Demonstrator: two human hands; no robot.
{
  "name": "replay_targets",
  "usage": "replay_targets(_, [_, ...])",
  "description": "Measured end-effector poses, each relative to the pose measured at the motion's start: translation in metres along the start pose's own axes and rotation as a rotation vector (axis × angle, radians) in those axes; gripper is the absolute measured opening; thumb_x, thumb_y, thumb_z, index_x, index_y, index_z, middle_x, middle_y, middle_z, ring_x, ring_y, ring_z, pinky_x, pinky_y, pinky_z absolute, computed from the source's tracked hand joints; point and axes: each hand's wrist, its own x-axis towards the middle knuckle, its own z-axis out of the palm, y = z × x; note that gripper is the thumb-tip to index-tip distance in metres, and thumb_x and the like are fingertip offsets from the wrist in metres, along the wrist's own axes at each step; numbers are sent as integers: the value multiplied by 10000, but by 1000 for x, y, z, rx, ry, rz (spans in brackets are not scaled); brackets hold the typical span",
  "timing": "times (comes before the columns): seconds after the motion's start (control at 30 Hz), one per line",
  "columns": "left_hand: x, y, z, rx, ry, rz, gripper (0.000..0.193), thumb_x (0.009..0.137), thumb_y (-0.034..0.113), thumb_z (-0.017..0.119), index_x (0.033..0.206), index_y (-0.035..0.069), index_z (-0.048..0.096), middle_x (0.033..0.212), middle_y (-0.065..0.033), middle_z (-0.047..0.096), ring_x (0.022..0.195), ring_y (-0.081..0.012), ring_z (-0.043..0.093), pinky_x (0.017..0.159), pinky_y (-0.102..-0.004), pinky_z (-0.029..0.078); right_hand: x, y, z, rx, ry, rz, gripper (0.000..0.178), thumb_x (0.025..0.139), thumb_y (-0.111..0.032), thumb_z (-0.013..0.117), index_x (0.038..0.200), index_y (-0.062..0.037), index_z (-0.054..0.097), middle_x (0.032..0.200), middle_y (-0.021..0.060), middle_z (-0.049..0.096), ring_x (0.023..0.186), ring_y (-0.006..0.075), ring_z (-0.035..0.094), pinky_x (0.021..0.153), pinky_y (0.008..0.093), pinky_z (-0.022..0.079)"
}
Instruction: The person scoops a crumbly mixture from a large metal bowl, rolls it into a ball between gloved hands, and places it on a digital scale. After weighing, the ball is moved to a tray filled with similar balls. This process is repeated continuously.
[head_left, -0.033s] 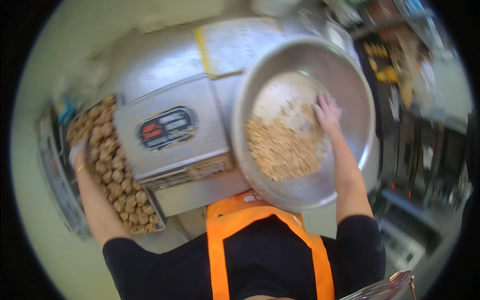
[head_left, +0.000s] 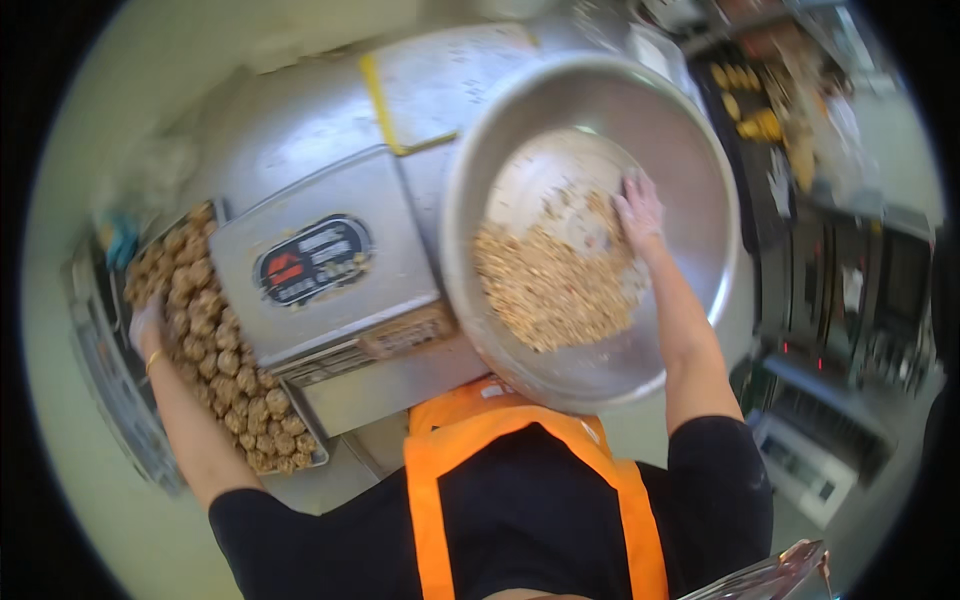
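My right hand [head_left: 640, 210], in a thin clear glove, lies inside a large round metal bowl [head_left: 700, 160]. Its fingers are stretched out against the far right of the inner bottom, beside a heap of loose tan chopped nuts or flakes [head_left: 555, 290]. At the far left, my gloved left hand [head_left: 147, 322] reaches to the outer edge of a tray filled with rows of lumpy brown balls [head_left: 205, 310]. Its fingers are blurred and partly hidden among the balls, so I cannot make out whether it holds one.
A metal box-shaped machine [head_left: 335, 200] with a dark oval label stands between tray and bowl. Behind it lies a white board with a yellow edge [head_left: 450, 85]. A dark tray with yellow pieces [head_left: 745, 105] and shelving are at the right. A pale scale-like device [head_left: 800, 465] sits lower right.
The whole scene has shifted slightly left in view. Both hands stay at the same places, the left by the balls and the right in the bowl.
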Motion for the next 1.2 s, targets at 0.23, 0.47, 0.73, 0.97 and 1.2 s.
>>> replay_targets(0.23, [-151, 58, 11, -754, 94, 443, 509, 977, 233, 687, 1408, -12, 572, 1389, -148, 635, 1171, -255, 655, 1032, -384, 506, -145, -98, 22, 379, -201, -281, 710, 974, -416, 548, 1554, -48, 370, 1645, 159, 307, 1500, 388, 304, 1240, 522, 268])
replay_targets(0.47, [-495, 185, 53, -531, -54, 1025, 386, 918, 131, 687, 1300, 81, 652, 1128, -95, 586, 1053, -229, 555, 985, -402, 465, -163, -58, -115, 427, -495, -367, 828, 833, -381, 789, 1475, -9, 422, 1539, 210, 416, 1447, 378, 385, 1204, 452, 357])
replay_targets(0.73, [-537, 188, 120, -821, 155, 719, 657, 901, 65, 659, 1519, 62, 435, 1203, -155, 478, 1198, -330, 494, 1118, -439, 388, -174, -87, -48, 452, -765, -150, 875, 706, -390, 895, 1335, 66, 493, 1259, 320, 610, 1186, 424, 615, 1027, 451, 511])
replay_targets(0.97, [-551, 188, 141, -895, 23, 572, 703, 912, 64, 625, 1558, 5, 353, 1465, -236, 469, 1358, -376, 472, 1166, -442, 361, -116, -90, -49, 1016, -493, -118, 502, 834, -247, 785, 1269, -85, 595, 1206, 179, 652, 1080, 301, 651, 954, 447, 551])
replay_targets(1.2, [-569, 200, 146, -964, 36, 556, 698, 914, 66, 621, 1553, -15, 352, 1514, -239, 452, 1403, -363, 444, 1195, -434, 324, 19, -22, 9, 720, 370, -278, 307, 903, -198, 662, 1191, -91, 661, 1195, 165, 628, 1125, 364, 600, 1006, 454, 501])
